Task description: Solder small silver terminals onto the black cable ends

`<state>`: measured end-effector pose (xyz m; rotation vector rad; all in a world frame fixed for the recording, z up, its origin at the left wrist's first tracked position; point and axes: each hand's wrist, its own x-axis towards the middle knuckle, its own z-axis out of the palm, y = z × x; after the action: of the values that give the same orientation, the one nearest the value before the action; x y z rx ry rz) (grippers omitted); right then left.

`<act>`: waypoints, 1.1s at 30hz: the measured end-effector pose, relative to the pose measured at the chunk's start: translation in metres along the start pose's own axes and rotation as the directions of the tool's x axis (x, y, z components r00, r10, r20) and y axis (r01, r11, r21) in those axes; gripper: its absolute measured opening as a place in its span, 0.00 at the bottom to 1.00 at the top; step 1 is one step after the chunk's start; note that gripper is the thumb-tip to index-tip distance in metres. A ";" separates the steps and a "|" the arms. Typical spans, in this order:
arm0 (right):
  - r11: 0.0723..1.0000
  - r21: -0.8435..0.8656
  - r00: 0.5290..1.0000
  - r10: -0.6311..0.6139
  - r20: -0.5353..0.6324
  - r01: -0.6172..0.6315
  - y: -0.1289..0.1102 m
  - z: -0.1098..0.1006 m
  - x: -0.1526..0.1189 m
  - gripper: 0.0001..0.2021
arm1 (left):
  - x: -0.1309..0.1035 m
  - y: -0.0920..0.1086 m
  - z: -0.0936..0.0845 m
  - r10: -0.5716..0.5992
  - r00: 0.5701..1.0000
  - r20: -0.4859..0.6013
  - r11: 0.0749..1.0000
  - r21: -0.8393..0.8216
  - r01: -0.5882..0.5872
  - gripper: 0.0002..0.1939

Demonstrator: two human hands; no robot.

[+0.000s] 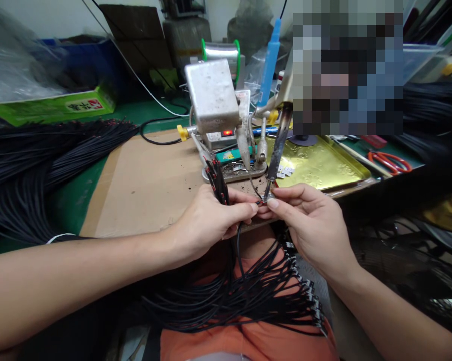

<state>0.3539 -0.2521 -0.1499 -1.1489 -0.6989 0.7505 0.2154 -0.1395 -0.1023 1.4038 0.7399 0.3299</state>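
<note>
My left hand point(221, 215) is closed round a bunch of black cables point(217, 183) whose reddish ends stick up. Its thumb and forefinger also pinch one cable end at the soldering iron's tip. My right hand point(310, 215) pinches a small metal connector point(268, 196) against that end; the fingers partly hide it. From above, a soldering iron point(277, 150) reaches down to the joint, held by a stand, not by my hands. A thin solder wire point(254, 184) comes down to the same spot from a metal feeder point(212, 95).
Many black cables with connectors point(263, 296) lie across my lap. A cardboard sheet point(143, 185) covers the bench, with more cable bundles point(56, 155) at left. Behind stands a solder spool point(221, 51). A yellow tray point(323, 160) and red-handled scissors point(389, 163) are at right. A blurred-out person sits beyond.
</note>
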 end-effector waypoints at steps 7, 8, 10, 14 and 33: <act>1.000 -0.002 1.000 -0.011 0.001 0.011 0.000 -0.001 0.000 0.10 | 0.000 0.000 0.000 -0.016 1.000 0.005 1.000 -0.008 0.016 0.05; 1.000 -0.007 1.000 -0.011 0.002 0.011 0.000 -0.001 0.000 0.10 | 0.000 0.001 0.000 -0.017 1.000 0.004 1.000 -0.012 0.018 0.05; 1.000 -0.016 1.000 -0.007 0.002 0.007 0.000 -0.001 0.000 0.10 | 0.000 0.002 0.000 -0.029 1.000 0.002 0.999 -0.014 0.029 0.04; 0.999 -0.042 1.000 -0.002 -0.005 0.002 0.000 -0.001 0.000 0.09 | 0.000 0.003 0.001 -0.046 0.999 -0.009 0.999 -0.009 0.046 0.04; 0.994 -0.104 0.998 -0.022 -0.062 0.016 -0.002 0.005 -0.008 0.08 | -0.002 -0.003 -0.001 -0.051 0.997 0.050 0.998 -0.032 0.053 0.11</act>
<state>0.3460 -0.2565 -0.1476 -1.2533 -0.7009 0.6653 0.2126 -0.1401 -0.1051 1.3540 0.7259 0.2654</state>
